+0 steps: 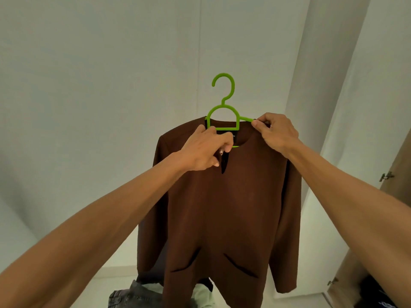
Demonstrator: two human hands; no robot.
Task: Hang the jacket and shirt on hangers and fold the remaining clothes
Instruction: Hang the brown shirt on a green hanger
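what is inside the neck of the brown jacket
A green hanger: its hook and loop rise above the collar of the brown jacket, and one arm pokes out by the right hand. Its other arm is hidden under the shoulder fabric.

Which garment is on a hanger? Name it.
The brown jacket: it alone hangs on the green hanger. The grey jeans and pale garment lie below it, unhung.
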